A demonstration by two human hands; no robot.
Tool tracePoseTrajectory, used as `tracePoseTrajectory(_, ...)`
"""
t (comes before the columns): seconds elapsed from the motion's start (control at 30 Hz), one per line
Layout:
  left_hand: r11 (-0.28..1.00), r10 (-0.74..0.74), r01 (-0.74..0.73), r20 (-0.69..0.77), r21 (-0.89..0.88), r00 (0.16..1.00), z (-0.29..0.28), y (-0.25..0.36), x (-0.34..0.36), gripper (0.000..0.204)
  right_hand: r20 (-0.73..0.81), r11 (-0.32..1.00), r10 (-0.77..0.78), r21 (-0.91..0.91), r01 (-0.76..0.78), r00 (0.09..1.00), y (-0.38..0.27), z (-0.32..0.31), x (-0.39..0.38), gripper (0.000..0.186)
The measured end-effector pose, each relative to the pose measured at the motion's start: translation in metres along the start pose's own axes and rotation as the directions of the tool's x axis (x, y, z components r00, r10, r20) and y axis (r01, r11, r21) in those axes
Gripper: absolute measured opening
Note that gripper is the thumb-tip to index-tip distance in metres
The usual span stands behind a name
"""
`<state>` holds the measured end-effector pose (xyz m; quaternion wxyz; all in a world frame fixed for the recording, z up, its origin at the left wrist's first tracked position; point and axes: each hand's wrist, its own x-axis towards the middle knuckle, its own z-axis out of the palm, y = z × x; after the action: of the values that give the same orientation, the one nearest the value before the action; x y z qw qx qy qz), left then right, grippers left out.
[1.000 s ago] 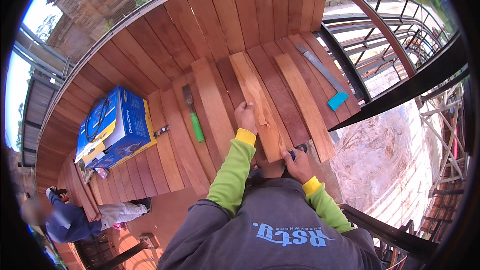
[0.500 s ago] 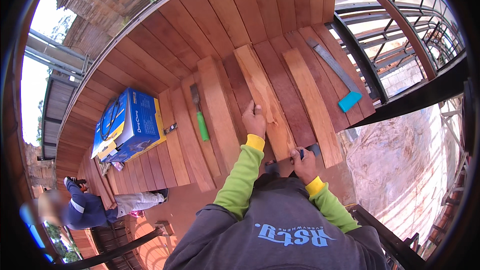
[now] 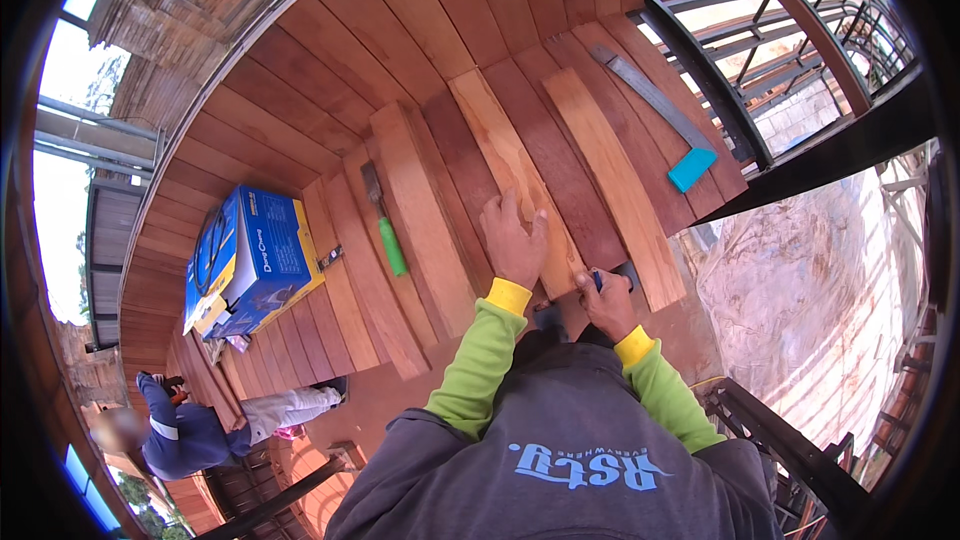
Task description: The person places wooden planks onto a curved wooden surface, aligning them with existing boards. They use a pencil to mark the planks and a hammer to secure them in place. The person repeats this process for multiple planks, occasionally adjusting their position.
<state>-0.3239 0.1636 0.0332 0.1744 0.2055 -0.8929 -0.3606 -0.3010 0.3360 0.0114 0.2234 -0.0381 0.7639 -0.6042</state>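
Note:
A light-brown wooden board [image 3: 497,136] with streaky grain lies lengthwise in front of me on the reddish planks. My left hand [image 3: 516,238] rests on its left side near the close end, fingers spread. At the board's near end, my right hand [image 3: 607,306] is closed around a small dark blue pen-like thing [image 3: 598,281]; most of it is hidden by the fingers. Just right of that hand lies another light board [image 3: 618,185]. To the left are a thicker board [image 3: 418,195] and a chisel [image 3: 392,245] with a green handle.
A try square [image 3: 690,170] with a turquoise stock lies at the right near a black metal frame [image 3: 705,75]. A blue and yellow box [image 3: 265,250] with a black cable on it stands at the left. Another person [image 3: 190,430] is at the lower left.
My left hand has gone from pinching the board's left edge to lying spread on it, nearer to me. My right hand stays at the near end. The view has shifted slightly.

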Motion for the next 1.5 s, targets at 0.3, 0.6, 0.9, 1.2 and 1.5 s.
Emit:
tracePoseTrajectory(0.3, 0.903, 0.326, -0.410, 0.418, 0.128, 0.848, -0.038, 0.007, -0.062, 0.081, -0.103, 0.997, 0.042, -0.059, -0.049, 0.994, 0.010, 0.009, -0.001, 0.041)
tracePoseTrajectory(0.6, 0.797, 0.320, -0.487, 0.434, 0.356, 0.842, -0.030, 0.016, -0.053, 0.074, -0.227, 0.982, -0.084, -0.184, 0.042, 0.970, 0.003, -0.006, -0.008, 0.035)
tracePoseTrajectory(0.9, 0.872, 0.382, -0.428, 0.217, 0.238, 0.898, -0.009, 0.015, 0.010, 0.050, -0.395, 0.733, -0.443, -0.676, 0.071, 0.805, -0.016, -0.103, -0.025, 0.024)
tracePoseTrajectory(1.2, 0.876, 0.348, -0.383, 0.165, 0.294, 0.923, 0.008, -0.009, 0.061, 0.034, -0.319, 0.933, 0.008, -0.340, -0.122, 0.948, 0.051, -0.123, -0.026, 0.037)
tracePoseTrajectory(1.5, 0.978, 0.195, -0.197, 0.030, 0.070, 0.980, 0.008, -0.016, 0.085, 0.035, -0.298, 0.933, 0.173, 0.354, -0.060, 0.939, 0.016, -0.080, -0.055, 0.032)
